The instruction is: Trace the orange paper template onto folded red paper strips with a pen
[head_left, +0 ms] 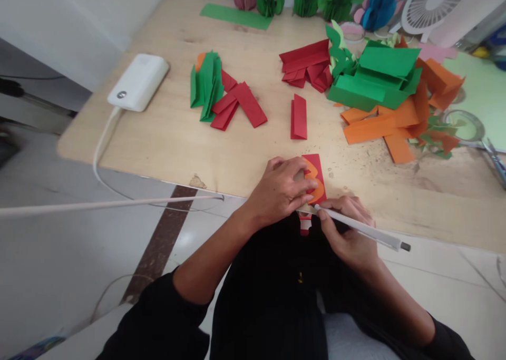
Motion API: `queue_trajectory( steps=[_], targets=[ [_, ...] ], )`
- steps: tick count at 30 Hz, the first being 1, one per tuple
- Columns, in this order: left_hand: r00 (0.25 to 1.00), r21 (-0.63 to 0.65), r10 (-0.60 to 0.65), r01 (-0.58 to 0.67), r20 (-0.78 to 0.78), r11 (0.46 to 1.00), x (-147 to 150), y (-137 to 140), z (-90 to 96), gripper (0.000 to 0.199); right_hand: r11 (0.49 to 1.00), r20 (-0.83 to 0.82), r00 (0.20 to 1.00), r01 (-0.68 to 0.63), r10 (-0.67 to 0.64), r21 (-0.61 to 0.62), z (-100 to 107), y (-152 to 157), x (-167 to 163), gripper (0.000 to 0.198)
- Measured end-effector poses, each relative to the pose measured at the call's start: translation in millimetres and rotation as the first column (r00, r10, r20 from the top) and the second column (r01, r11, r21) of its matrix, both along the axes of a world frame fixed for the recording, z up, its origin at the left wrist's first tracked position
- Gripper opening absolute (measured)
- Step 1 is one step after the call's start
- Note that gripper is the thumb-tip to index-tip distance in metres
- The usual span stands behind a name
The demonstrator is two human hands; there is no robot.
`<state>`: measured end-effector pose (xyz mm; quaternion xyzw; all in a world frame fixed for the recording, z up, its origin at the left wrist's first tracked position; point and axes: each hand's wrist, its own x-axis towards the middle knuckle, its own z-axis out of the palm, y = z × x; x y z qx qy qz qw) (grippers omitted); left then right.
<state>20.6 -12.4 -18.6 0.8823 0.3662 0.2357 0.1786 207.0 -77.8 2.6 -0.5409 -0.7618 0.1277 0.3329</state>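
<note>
At the table's front edge lies a folded red paper piece (321, 179) with an orange paper cutout (315, 190) of rounded lobes on top. My left hand (281, 190) has its fingers bent and pressed onto the cutout, holding it against the red paper from the left. A white pen (361, 226) is gripped in my right hand (350, 231), its tip at the lower edge of the cutout and its dark end pointing right. Just beyond my hands is another folded red paper strip (299, 117).
Red strips (251, 106) and folded green pieces (207, 86) lie left, near a white power bank (139, 81) with a cable. Green folded paper (375, 78), orange strips (395, 123) and scraps pile up right, beside scissors (494, 159). A white fan (435, 4) stands behind.
</note>
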Motion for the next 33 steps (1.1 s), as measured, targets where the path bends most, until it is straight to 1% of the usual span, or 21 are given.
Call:
queue_trajectory(
  steps=[9,25,33],
  targets=[
    [1.0,0.014,-0.001,0.001,0.023,1.0,0.2,0.2,-1.6,0.015,1.0,-0.01,1.0,0.015,-0.015,-0.001,-2.1,-1.6,2.2,0.003],
    [1.0,0.027,0.001,-0.001,0.002,1.0,-0.1,0.3,-3.0,0.014,0.997,0.0,0.997,0.076,-0.076,0.031,-0.9,2.1,7.1,0.005],
    [1.0,0.028,0.0,0.0,0.021,1.0,0.5,0.2,-2.3,0.014,0.994,0.008,0.995,0.097,-0.098,0.047,-1.4,3.2,8.2,0.005]
  ],
)
